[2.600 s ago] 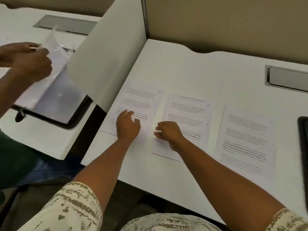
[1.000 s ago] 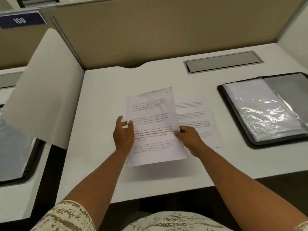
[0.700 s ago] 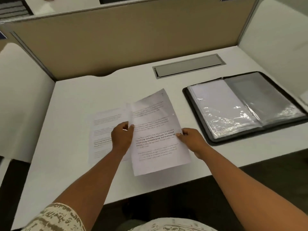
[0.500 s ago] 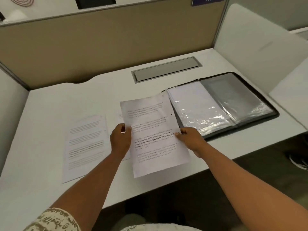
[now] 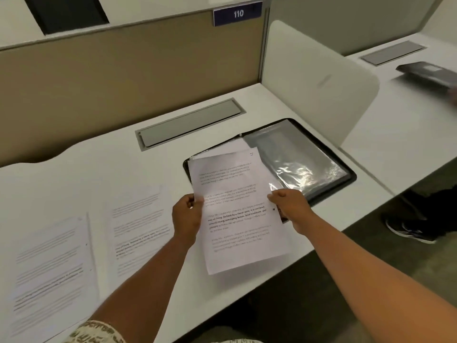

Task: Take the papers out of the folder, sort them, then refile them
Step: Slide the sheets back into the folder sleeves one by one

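Now both hands hold one sheet (image 5: 237, 209) up by its sides, the left hand (image 5: 186, 216) pinching one edge and the right hand (image 5: 290, 205) the other, so it stays flat. It hangs over the open folder (image 5: 319, 159), likely ready to slide in. Two more sheets (image 5: 138, 226) wait on the desk (image 5: 99, 164).

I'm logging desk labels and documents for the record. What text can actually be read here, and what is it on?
"110": white digits on the blue sign atop the partition.
"Defined by a slower pace": bold line, partly legible, on the held sheet, gripped by the left hand and right hand; its other text is too blurred.
Two sheets on the desk: print too blurred.
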### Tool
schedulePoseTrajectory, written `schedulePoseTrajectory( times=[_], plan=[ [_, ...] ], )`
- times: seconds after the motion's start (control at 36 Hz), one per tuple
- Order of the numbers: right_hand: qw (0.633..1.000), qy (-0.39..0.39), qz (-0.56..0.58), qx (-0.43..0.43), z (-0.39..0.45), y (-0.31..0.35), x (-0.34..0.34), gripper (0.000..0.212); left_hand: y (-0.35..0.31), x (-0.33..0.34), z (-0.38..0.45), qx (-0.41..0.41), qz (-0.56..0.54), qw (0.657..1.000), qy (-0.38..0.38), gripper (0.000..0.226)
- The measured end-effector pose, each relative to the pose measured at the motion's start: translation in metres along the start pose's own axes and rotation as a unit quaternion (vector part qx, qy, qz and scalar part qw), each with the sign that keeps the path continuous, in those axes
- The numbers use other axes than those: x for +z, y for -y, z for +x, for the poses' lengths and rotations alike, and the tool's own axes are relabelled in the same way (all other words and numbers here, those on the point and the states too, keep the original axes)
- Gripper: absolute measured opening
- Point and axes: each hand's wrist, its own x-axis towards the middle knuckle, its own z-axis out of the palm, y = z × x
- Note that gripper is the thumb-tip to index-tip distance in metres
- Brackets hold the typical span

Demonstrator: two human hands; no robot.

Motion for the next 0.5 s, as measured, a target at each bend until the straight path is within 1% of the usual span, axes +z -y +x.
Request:
schedulePoseTrajectory(
  times=[0.11,0.17,0.25,0.39,0.44,0.5],
  plan=[
    [0.999,-0.012,0.016,0.028,0.023,0.006,-0.019,0.022,-0.003,0.03,0.009,-0.006,-0.017,1.0,0.015,0.009],
    [0.999,-0.013,0.009,0.038,0.032,0.006,-0.027,0.017,-0.003,0.044,0.009,-0.013,-0.018,0.999,0.029,0.008],
    [0.999,-0.019,-0.008,0.039,0.046,0.003,-0.039,0.009,-0.004,0.062,0.008,-0.023,-0.017,0.998,0.05,0.016],
    [0.998,-0.001,-0.017,0.055,0.068,-0.01,-0.066,0.01,-0.008,0.083,0.001,-0.045,-0.005,0.997,0.065,0.026],
    [0.998,0.014,-0.008,0.063,0.072,-0.012,-0.077,0.016,-0.012,0.093,-0.005,-0.048,0.007,0.996,0.081,0.028],
    [0.998,0.036,0.0,0.06,0.078,-0.012,-0.086,0.028,-0.014,0.103,-0.009,-0.056,0.009,0.994,0.096,0.031]
  ],
)
